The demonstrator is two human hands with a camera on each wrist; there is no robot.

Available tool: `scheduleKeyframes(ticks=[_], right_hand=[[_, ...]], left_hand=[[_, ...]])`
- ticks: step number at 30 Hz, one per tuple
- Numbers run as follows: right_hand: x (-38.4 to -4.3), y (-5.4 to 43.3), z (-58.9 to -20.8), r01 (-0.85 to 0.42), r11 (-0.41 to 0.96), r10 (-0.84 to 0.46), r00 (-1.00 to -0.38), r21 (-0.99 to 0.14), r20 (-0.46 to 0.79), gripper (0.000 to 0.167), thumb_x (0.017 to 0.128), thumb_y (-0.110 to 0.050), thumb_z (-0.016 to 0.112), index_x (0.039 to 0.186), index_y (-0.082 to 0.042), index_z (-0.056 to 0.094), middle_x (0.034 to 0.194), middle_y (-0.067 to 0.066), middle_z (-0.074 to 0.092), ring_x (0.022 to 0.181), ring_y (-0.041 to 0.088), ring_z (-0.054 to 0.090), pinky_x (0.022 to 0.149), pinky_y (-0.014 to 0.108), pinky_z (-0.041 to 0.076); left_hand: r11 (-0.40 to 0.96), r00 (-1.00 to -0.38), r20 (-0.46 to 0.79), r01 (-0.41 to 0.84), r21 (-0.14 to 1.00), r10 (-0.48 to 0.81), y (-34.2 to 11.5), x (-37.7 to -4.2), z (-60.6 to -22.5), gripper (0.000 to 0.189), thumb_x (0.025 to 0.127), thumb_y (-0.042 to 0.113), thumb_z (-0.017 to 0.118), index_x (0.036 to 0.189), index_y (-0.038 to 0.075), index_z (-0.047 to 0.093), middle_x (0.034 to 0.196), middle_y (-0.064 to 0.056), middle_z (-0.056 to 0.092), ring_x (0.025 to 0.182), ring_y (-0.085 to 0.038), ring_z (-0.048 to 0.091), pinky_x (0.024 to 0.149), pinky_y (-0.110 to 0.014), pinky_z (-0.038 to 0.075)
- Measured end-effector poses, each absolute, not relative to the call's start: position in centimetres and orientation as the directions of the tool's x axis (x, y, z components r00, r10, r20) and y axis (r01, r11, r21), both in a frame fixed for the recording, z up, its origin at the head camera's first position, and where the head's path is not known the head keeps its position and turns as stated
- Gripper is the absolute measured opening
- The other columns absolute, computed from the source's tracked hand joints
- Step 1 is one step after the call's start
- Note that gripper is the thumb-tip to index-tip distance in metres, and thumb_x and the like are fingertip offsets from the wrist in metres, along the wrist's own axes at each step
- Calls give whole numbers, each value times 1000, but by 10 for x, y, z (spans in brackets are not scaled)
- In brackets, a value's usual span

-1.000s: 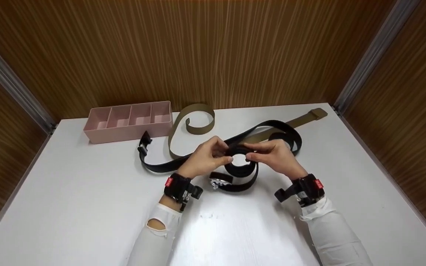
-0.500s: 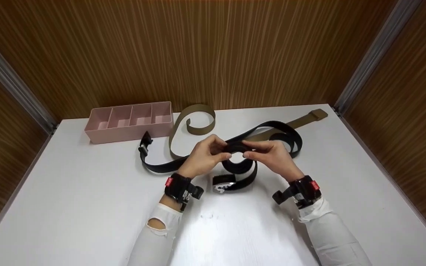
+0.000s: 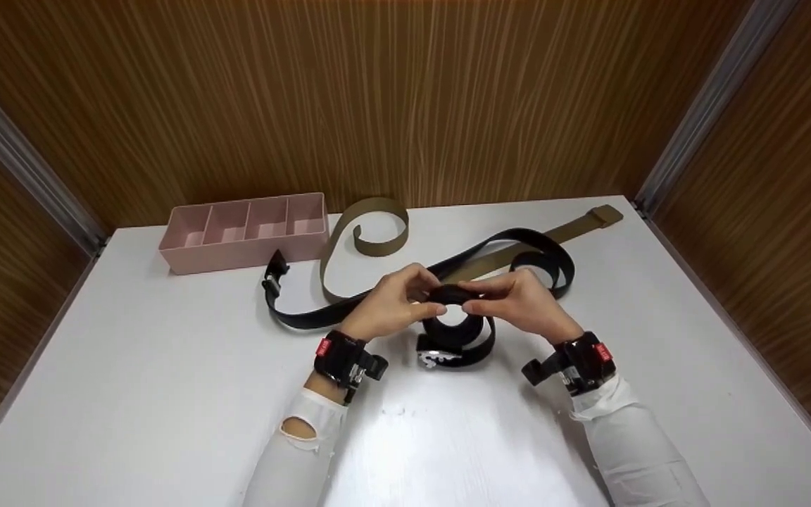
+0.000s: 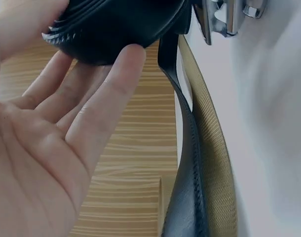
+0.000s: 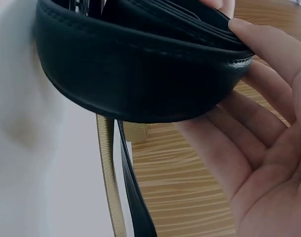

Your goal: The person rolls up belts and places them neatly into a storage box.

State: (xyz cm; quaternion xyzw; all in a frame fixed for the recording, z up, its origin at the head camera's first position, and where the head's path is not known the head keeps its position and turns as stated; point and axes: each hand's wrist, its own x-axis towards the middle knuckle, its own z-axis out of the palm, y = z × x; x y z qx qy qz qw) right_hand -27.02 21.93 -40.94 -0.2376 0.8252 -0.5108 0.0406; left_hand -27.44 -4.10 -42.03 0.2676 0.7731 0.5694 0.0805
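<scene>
A black leather belt (image 3: 439,332) is wound into a round coil in front of me. Its short free end curves out to the right and ends in a silver buckle (image 3: 435,358) close under the coil. My left hand (image 3: 388,306) pinches the coil's far left side between thumb and fingers. From the right, my right hand (image 3: 525,306) does the same, thumb at the inner rim. Stacked layers of the coil (image 4: 116,29) show in the left wrist view, with the left fingers beneath. The right wrist view shows the smooth outer wrap (image 5: 140,79) beside my right hand (image 5: 274,153).
Behind my hands a second black belt (image 3: 310,320) stretches across the white table (image 3: 166,394), its right end curled. It crosses a khaki webbing belt (image 3: 567,231). A pink tray (image 3: 250,250) with several compartments stands at the back left, before the wood-grain wall (image 3: 405,98).
The buckle end has slid right and closer under the coil, and the loose length has shortened as the coil turned. Both hands stay at the coil, shifting slightly.
</scene>
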Motion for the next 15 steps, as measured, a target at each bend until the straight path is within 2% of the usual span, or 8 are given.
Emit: scheduleKeyframes(ticks=[8, 11, 15], right_hand=[[-272, 216, -412, -317, 253, -312, -921, -914, 233, 39, 87, -11, 86, 124, -6, 75, 119, 14, 75, 100, 10, 72, 83, 21, 57], [-273, 218, -412, -318, 233, -305, -921, -919, 242, 41, 87, -10, 86, 126, -5, 74, 119, 14, 74, 101, 11, 73, 84, 22, 57], [-273, 221, -409, -348, 262, -328, -909, -900, 256, 40, 85, -10, 87, 123, -7, 76, 116, 12, 76, 99, 12, 73, 81, 22, 58]], left_hand=[[107, -895, 230, 290, 951, 383, -41, -276, -420, 31, 94, 6, 78, 118, 0, 60, 111, -13, 71, 99, -21, 72, 79, -30, 58], [89, -904, 236, 284, 955, 357, -42, -276, -418, 31, 94, 6, 77, 118, 0, 60, 113, -13, 70, 101, -22, 72, 78, -29, 58], [99, -890, 228, 287, 953, 394, -42, -277, -417, 32, 94, 6, 78, 118, 0, 59, 111, -13, 69, 99, -22, 71, 81, -31, 58]])
